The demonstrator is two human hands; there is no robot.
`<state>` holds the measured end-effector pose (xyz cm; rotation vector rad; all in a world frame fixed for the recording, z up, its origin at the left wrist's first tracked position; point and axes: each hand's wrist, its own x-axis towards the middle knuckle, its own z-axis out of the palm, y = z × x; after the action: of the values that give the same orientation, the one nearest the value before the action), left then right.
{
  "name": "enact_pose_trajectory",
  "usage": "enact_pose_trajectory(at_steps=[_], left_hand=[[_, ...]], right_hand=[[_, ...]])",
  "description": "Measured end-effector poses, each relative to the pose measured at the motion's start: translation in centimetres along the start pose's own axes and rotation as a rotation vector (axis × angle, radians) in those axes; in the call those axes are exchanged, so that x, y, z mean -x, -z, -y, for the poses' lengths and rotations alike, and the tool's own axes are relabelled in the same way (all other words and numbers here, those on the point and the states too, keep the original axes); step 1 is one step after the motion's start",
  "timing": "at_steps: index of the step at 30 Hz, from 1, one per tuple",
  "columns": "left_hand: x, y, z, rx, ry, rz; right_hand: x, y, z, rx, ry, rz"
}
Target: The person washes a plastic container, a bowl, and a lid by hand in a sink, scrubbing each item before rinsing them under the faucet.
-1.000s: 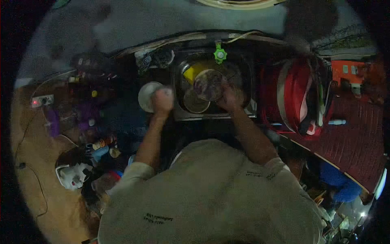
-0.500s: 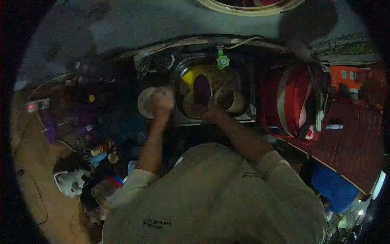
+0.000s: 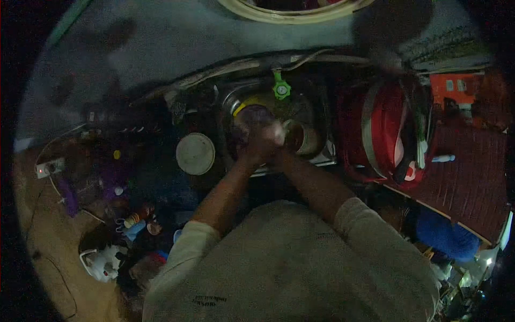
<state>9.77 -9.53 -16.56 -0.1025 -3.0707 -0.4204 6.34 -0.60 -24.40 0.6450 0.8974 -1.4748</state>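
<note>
My left hand (image 3: 259, 140) is over the steel sink (image 3: 330, 155), close against my right hand and smeared by motion. Its fingers cannot be made out. My right hand (image 3: 276, 150) is at the sink's near side, its fingers mostly hidden, and appears closed on the rim of a purple dish (image 3: 252, 115). The dish lies tilted beneath the hands, its face partly covered. Something yellow (image 3: 244, 104) shows at the dish's far edge. Right of the hands, a round bowl-like vessel (image 3: 308, 140) sits in the sink.
A pale round lid or tub (image 3: 195, 154) stands left of the sink. Beyond the basin is a green tap handle (image 3: 281, 90). A red rack or bag (image 3: 383, 129) stands to the right, beside a dark red ribbed surface (image 3: 466, 172). Pipes (image 3: 225, 73) run along the wall.
My left hand has moved right, from over the pale round lid to the purple dish. The dish now shows broader and more tilted. My right hand stays at the sink.
</note>
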Motion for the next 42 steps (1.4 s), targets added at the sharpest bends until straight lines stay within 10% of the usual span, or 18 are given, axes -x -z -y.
enact_pose_trajectory(at_steps=[6, 7, 14, 17, 20, 23, 25, 32, 34, 41, 42], left_hand=[[-3.5, 5.4, 1.9, 0.610, 0.220, -0.247], [-3.4, 5.6, 2.2, 0.118, 0.216, -0.155], [0.6, -3.0, 1.9, -0.121, -0.060, -0.381], [-0.2, 6.8, -0.1, 0.430, 0.692, 0.014], [2.8, 5.9, 2.9, 0.583, 0.307, -0.267], [3.4, 7.0, 2.5, 1.156, 0.926, -0.093], [3.4, 3.4, 3.9, 0.965, 0.507, 0.133], [-2.0, -6.2, -1.3, 0.949, 0.269, 0.074], [-3.5, -6.0, -2.8, 0.966, 0.319, -0.008], [-8.2, 1.9, -8.4, 0.716, 0.408, 0.421], [-8.8, 2.2, -8.9, 0.677, 0.351, 0.437]], right_hand=[[2.1, 0.8, -0.7, 0.036, -0.031, 0.051], [2.4, 1.0, -0.7, 0.046, -0.029, 0.062], [0.5, 1.2, -0.4, 0.102, 0.164, 0.120], [1.4, 1.6, 0.3, 0.151, 0.318, 0.151], [3.6, 1.6, 0.6, -0.050, 0.338, 0.100], [4.4, 2.8, 0.2, -0.080, 0.320, 0.099], [4.3, 4.0, 0.0, -0.091, 0.316, 0.106], [2.8, 11.2, 1.5, -0.426, 0.530, 0.472], [10.9, 6.5, 4.7, 1.147, 0.670, -0.704], [11.7, 11.8, 3.5, 0.937, 1.085, -0.552], [12.8, 11.7, 3.7, 1.389, 1.076, -0.697]])
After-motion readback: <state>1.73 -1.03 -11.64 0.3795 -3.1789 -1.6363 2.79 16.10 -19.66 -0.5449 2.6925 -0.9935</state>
